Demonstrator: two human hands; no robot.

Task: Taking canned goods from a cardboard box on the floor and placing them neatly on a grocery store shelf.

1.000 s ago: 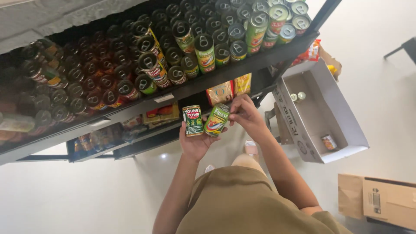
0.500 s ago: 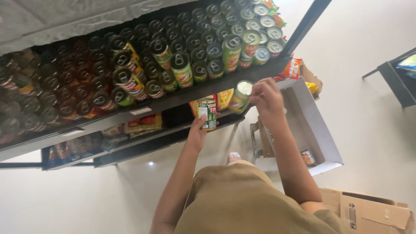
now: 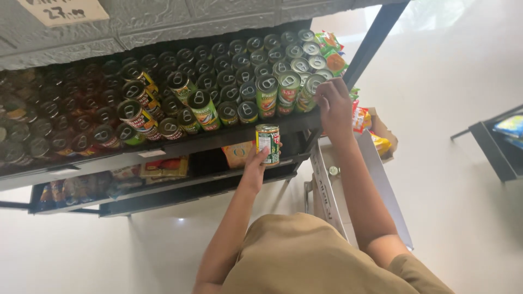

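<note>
On the crowded shelf (image 3: 218, 142), hands pinching cans: left (image 3: 255, 166), green can (image 3: 267, 143); right (image 3: 333, 103), shelved can (image 3: 311, 87).

Your left hand (image 3: 255, 166) is closed around a green-labelled cylindrical metal tin (image 3: 268, 144), upright just in front of the black metal shelf edge (image 3: 218, 139). Behind your left fingers, rows of ring-pull metal tins (image 3: 218, 87) fill that shelf. Your right hand (image 3: 333, 103) is up at the shelf's right end, its fingertips touching a green-labelled tin (image 3: 310, 90) in the front row. Right of those fingers lie bright plastic snack packets (image 3: 360, 117). Below your right fingers an open white cardboard box (image 3: 327, 188) stands beside the rack.
</note>
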